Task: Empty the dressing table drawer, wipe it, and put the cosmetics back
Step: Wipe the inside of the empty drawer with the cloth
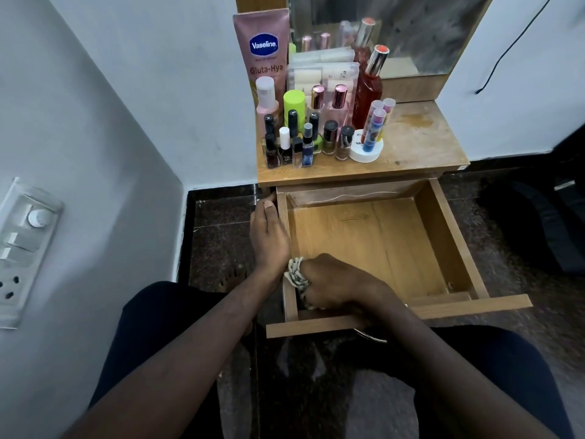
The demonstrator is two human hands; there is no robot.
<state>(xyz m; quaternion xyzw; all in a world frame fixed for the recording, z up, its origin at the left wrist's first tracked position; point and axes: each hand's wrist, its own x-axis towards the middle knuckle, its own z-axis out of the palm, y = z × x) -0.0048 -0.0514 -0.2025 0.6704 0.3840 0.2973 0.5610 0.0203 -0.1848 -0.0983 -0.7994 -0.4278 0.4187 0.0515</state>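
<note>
The drawer (373,245) is pulled right out and its wooden bottom is bare, while the cosmetics (319,122) stand crowded together on the left half of the surface (421,144) above it, a tall pink lotion tube (262,49) at the back and small nail polish bottles in front. The left hand (269,232) rests along the drawer's left wall, fingers curled over its edge. The right hand (332,285) is clenched on a whitish cloth (296,275), pressing it into the drawer's near left corner.
</note>
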